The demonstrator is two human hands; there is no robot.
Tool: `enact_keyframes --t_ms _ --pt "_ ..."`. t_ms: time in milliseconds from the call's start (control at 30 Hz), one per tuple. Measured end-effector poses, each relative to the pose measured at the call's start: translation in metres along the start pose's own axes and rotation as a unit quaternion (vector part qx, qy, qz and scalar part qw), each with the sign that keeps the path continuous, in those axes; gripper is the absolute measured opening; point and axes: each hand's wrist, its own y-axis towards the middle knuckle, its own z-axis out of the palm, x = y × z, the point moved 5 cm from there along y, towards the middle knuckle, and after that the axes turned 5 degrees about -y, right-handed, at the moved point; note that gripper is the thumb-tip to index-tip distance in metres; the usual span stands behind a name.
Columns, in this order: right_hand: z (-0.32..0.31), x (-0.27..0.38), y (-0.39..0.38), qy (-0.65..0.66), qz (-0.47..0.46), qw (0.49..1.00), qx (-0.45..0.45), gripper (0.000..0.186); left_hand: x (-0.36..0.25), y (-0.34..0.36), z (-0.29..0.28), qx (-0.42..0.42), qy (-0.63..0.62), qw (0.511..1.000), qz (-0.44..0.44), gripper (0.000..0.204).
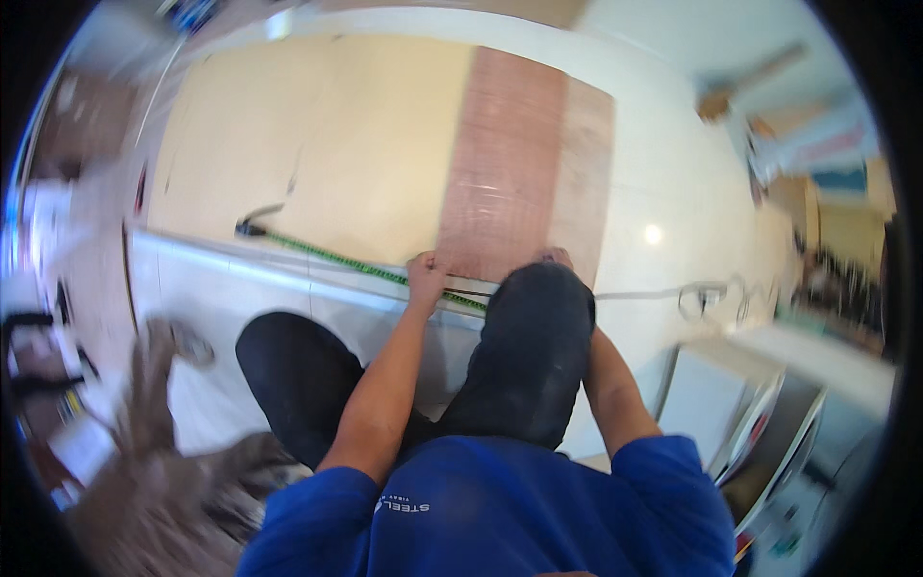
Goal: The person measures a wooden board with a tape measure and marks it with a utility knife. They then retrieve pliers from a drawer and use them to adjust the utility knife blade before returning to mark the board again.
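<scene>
A large flat board (317,125) lies in front of me, pale yellow on its left, with a reddish-brown sheet (500,154) and a lighter brown strip to the right. Along its near edge stretches a green tape measure (336,259), its dark case (252,229) lying on the board at the left. My left hand (426,279) is closed on the tape at the board's near edge, by the reddish part's corner. Beyond my right knee, my right hand (558,257) rests at the same edge; the knee hides most of it, so its fingers cannot be read.
A grey cable (654,294) runs across the pale floor to the right. Brown crumpled cloth or covering (183,490) lies at lower left. A white cabinet (707,389) stands at right. A brush-like tool (716,104) and a white bag (817,144) are at far right.
</scene>
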Motion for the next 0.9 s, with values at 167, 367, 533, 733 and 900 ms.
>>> enact_keyframes --t_ms 167,367,533,733,900 --pt "0.006 0.012 -0.018 0.092 0.040 0.990 -0.095 0.045 -0.007 0.000 -0.007 0.057 -0.146 0.984 -0.084 0.029" --pt "0.014 0.018 -0.029 0.132 0.041 0.982 -0.126 0.058 -0.012 0.008 -0.017 0.083 -0.136 0.976 -0.151 0.026" --pt "0.011 0.027 -0.032 0.145 0.036 0.980 -0.128 0.060 -0.031 0.010 -0.019 0.121 0.001 0.992 -0.029 0.015" --pt "0.007 0.033 -0.032 0.115 0.024 0.983 -0.143 0.058 -0.043 0.005 -0.017 0.067 0.056 0.994 -0.067 0.019" --pt "0.017 0.023 -0.028 0.098 -0.004 0.984 -0.152 0.057 -0.024 0.005 -0.017 0.022 -0.045 0.992 -0.114 0.022"
